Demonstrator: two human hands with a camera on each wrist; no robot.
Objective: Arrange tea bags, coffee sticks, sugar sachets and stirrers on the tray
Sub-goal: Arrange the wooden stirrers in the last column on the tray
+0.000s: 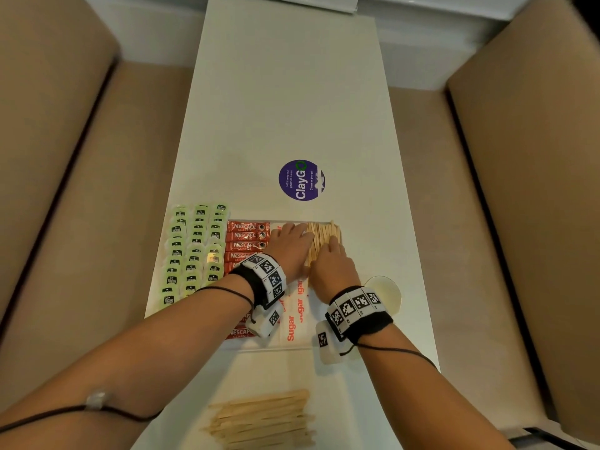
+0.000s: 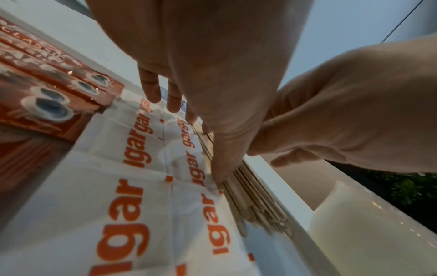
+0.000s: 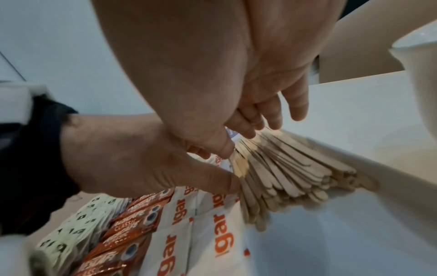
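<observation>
White tray [image 1: 328, 221] on bench [image 1: 292, 92]: Nescafé coffee sticks [image 1: 246, 236], Sugar sachets [image 1: 296, 311], wooden stirrers [image 1: 324, 235] at right edge. Green tea bags [image 1: 194, 251] in rows on bench, left of tray. Loose stirrer pile [image 1: 263, 420] near bench's front edge. Left hand [image 1: 289, 246]: fingers straight, together, flat beside stirrers. Right hand [image 1: 334, 264]: thumb and fingers pinching stirrers in tray. Round ClayGo sticker [image 1: 301, 180]; cup [image 1: 388, 292] right of tray

— Where do we look from?
— Our head view looks steeply down the worktop [image 1: 292, 92], above both wrists. Each wrist view sits close under its palm, facing along the fingers.
— What do they share?
— The stirrers [image 3: 283, 168] where the hands meet.
</observation>
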